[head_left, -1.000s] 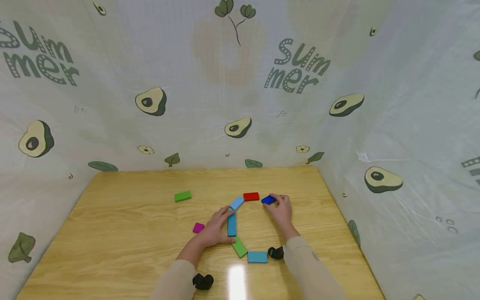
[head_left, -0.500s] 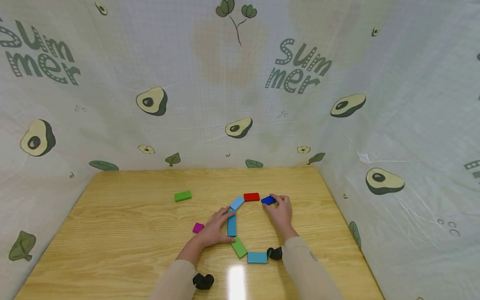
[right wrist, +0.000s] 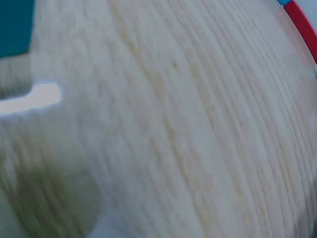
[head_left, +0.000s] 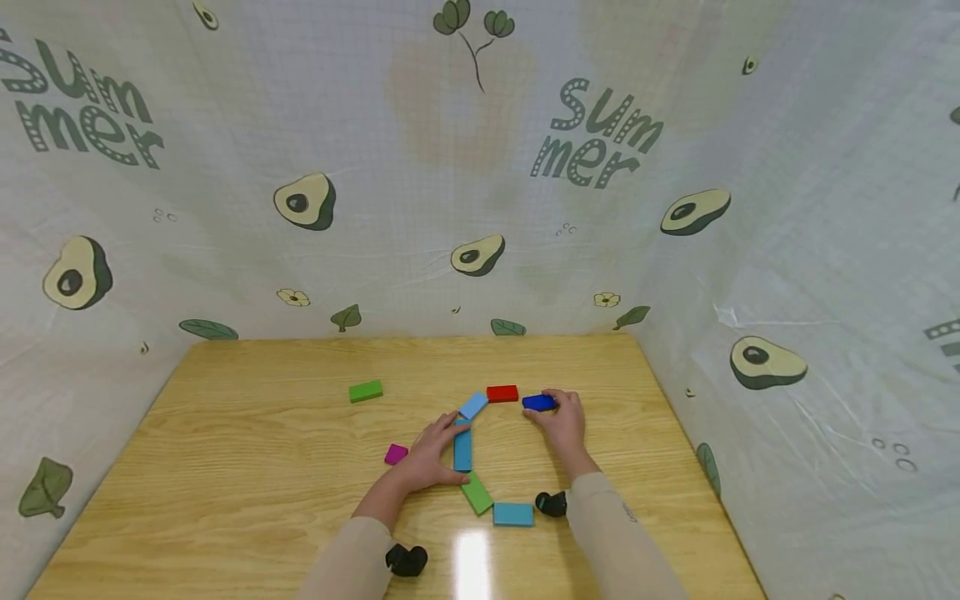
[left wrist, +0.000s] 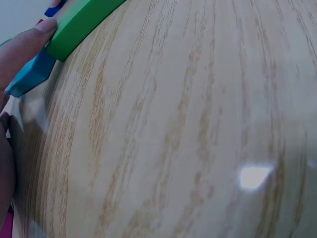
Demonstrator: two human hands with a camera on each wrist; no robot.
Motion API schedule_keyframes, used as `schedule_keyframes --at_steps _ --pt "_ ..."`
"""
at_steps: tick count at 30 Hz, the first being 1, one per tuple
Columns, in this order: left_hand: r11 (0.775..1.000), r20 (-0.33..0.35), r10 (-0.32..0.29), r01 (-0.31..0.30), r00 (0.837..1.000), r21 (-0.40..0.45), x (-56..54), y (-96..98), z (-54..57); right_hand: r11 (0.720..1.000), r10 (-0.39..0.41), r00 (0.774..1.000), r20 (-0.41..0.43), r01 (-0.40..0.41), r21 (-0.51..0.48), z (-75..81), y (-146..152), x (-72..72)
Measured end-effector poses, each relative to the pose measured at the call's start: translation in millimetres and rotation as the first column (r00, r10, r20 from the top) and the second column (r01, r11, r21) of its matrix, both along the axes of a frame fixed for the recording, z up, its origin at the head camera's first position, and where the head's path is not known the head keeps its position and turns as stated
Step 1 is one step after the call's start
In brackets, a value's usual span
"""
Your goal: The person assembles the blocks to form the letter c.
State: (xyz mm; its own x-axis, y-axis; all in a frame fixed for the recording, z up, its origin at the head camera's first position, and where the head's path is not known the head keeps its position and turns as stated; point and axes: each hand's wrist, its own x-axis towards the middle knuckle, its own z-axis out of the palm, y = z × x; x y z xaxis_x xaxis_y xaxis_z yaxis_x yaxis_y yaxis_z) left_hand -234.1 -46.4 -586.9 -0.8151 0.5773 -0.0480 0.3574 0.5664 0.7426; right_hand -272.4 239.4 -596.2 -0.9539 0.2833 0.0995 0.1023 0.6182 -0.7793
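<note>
In the head view my right hand (head_left: 564, 421) pinches a dark blue block (head_left: 538, 402) between thumb and fingers, just right of a red block (head_left: 502, 393). My left hand (head_left: 429, 458) lies spread beside a long blue block (head_left: 462, 446). Its index finger reaches the block's far end, and its thumb touches the corner of a green block (head_left: 476, 493). That thumb also shows against the green block (left wrist: 81, 27) in the left wrist view. A light blue block (head_left: 474, 406) sits between the long blue one and the red one. The right wrist view shows none of the right hand's fingers.
A teal block (head_left: 513, 514) continues the curved row at the near end. Left of the row lie a magenta block (head_left: 396, 454), partly behind the left hand, and a separate green block (head_left: 366, 391). Printed cloth (head_left: 480, 167) walls the wooden table (head_left: 262, 467) behind and at the sides.
The dark blue block has turned slightly in my right hand and now lies more level, closer in line with the red block. My left hand has stayed in place.
</note>
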Motion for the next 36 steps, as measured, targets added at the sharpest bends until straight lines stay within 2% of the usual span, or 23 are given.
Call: schedule_keyframes --at_steps 16,25,36 --pt "1.000 -0.024 -0.002 0.003 1.000 0.025 -0.3 -2.2 -3.0 0.999 0.023 1.000 -0.002 -0.023 -0.028 -0.5 5.8 0.4" --pt "1.000 -0.004 0.001 -0.001 1.000 0.019 -0.7 -1.2 -2.3 0.997 0.004 1.000 -0.008 -0.005 -0.074 -0.4 7.1 0.9" --pt "1.000 -0.009 0.000 0.000 1.000 0.026 -1.0 -1.4 -1.0 0.998 0.000 1.000 -0.002 0.000 -0.070 -3.3 7.1 1.7"
